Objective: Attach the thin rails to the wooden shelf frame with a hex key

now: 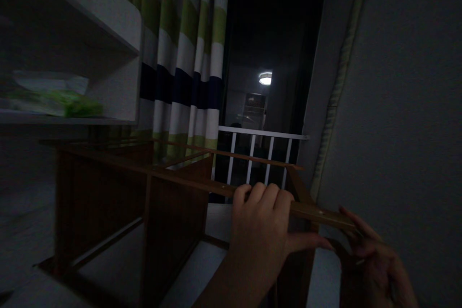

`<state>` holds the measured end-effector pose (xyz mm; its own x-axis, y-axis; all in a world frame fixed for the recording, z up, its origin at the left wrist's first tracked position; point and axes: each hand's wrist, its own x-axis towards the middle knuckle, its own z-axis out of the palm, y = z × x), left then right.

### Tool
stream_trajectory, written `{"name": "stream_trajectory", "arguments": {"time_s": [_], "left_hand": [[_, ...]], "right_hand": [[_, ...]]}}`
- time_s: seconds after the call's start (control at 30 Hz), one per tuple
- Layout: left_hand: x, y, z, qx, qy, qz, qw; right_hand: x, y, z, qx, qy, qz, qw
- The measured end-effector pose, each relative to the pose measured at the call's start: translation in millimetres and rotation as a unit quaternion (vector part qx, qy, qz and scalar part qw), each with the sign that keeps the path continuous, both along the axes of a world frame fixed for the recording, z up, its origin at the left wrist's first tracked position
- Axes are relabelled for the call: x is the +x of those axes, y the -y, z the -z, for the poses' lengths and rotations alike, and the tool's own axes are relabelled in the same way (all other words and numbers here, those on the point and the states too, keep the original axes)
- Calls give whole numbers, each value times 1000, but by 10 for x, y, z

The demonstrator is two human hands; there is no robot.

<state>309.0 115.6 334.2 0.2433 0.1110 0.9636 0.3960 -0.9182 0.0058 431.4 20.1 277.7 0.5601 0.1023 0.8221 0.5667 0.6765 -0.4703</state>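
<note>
Fingers (274,195) of the left hand (262,226) are curled over the near upper rail (187,181) of a brown wooden shelf frame (176,231), closed firmly around it with no gap observed. The thumb of that hand points right, below the rail. Fingers of the right hand (382,260) are at the rail's right end, one laid along its edge and the others bent underneath; low light and blur prevent confirming whether they grip or merely touch. The frame stands directly before the person, extending leftward past a white shelf unit (115,89), with a striped curtain (180,43) and a white metal railing (263,133) beyond. It appears to lie on its side, though this cannot be verified. Step in hand is judged to be holding or positioning the frame by this rail. Any further shift would call for a sure right-hand hold and even support at both points. As to pose, the left forearm rises from the lower edge toward the rail, wrist roughly straight, back of the hand toward the viewer; the right hand enters from the lower right, lower than the left knuckles.
</note>
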Motion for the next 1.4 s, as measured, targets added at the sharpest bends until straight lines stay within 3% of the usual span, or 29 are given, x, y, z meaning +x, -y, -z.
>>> {"name": "stream_trajectory", "arguments": {"time_s": [0.2,0.4,0.67,0.8,0.93,1.07,1.2,1.4], "left_hand": [[26,27,-39,-10,-2,-16,1000],[-6,53,-46,-22,-5,-25,999],[10,68,-84,-31,-15,-38,999],[7,72,-98,-33,-14,-43,998],[6,66,-94,-40,-26,-44,998],[0,73,-95,-49,-32,-48,997],[-14,89,-99,-54,-36,-51,997],[-21,104,-93,-58,-37,-56,996]], "right_hand": [[-128,-76,11,-7,35,20,999],[-224,-115,-34,14,-16,54,998],[-139,-67,-19,42,-56,59,996],[-120,-30,0,28,-62,21,997],[-191,-55,-126,78,-109,87,987],[-128,-10,-405,-18,13,126,992],[-9,61,-664,-136,174,110,969],[26,68,-794,-199,233,63,950]]}}
